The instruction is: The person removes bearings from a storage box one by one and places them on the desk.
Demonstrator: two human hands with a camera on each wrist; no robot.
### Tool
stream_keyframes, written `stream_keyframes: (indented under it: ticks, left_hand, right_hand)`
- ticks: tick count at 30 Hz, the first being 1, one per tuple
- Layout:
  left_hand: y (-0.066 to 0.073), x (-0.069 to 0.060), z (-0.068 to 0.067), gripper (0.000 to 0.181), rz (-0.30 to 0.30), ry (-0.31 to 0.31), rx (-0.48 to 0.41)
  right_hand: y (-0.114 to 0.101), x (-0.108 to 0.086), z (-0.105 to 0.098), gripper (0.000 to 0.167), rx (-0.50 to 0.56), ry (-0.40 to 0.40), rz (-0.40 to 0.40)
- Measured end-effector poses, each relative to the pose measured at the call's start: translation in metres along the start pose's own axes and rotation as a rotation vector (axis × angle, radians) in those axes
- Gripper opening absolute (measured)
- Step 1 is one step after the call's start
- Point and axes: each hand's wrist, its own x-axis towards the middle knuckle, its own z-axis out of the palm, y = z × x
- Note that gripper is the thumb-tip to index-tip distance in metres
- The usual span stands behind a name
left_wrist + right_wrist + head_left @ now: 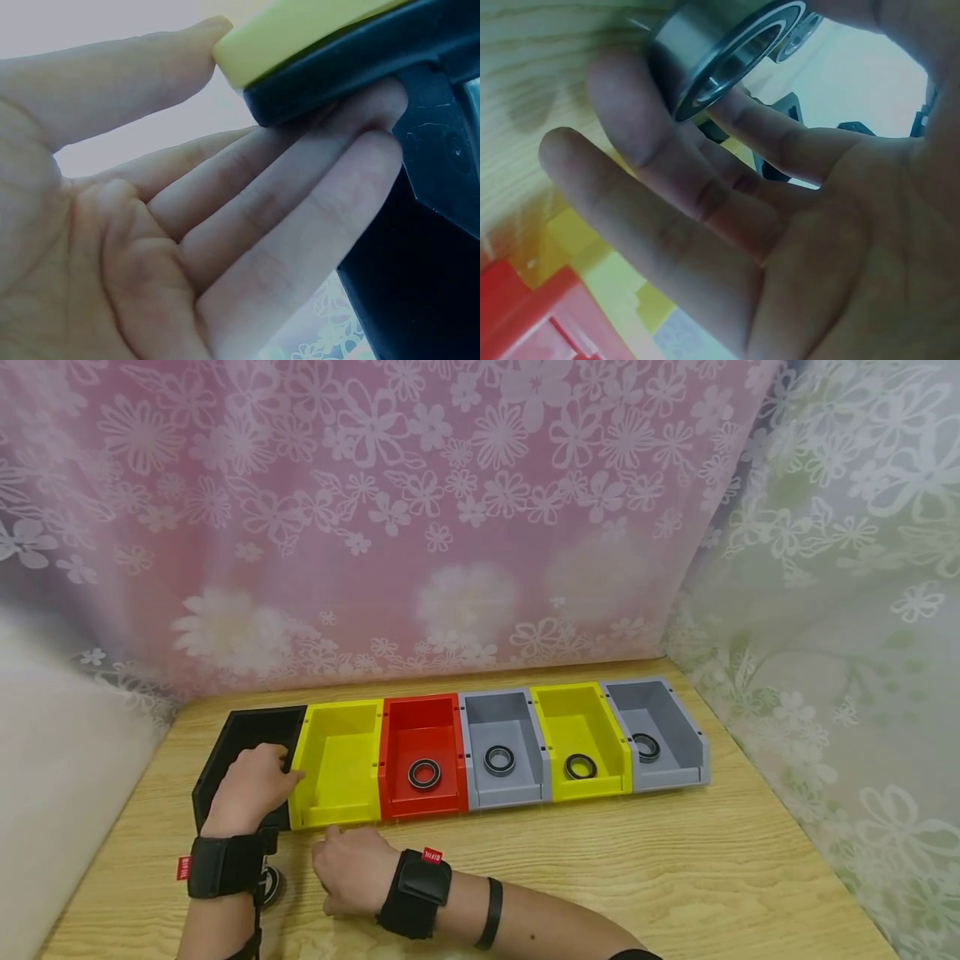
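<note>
My left hand (251, 785) is at the joined side walls of the black bin (247, 727) and the left yellow bin (341, 760). In the left wrist view its thumb touches the yellow edge (300, 34), with the fingers against the black side, pinching the walls. My right hand (358, 868), low over the table in front of the left yellow bin, pinches a ball bearing (686, 49) between thumb and fingers; the head view hides that bearing. Another ball bearing (272, 887) is on the table beside my left wrist, partly covered by the wristband.
Single bearings lie in the red bin (405, 735), the left grey bin (498, 718), the right yellow bin (566, 718) and the right grey bin (660, 710). The bins stand in a joined row on the wooden table (600, 877). Floral curtains (450, 527) hang behind and at the right.
</note>
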Motion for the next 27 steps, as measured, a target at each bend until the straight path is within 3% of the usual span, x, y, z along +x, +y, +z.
stream_keyframes:
  ticks: [12,27]
  left_hand:
    - [-0.0005,-0.0001,0.0008,0.053,0.014,0.011,0.003]
    - [-0.0002,0.0009,0.0014,0.054,0.001,0.011,0.007]
  right_hand:
    - [-0.0003,0.0048,0.005,0.033,0.029,-0.04,0.0]
    - [-0.0036,0.0045,0.0081,0.034,-0.054,-0.014,-0.018]
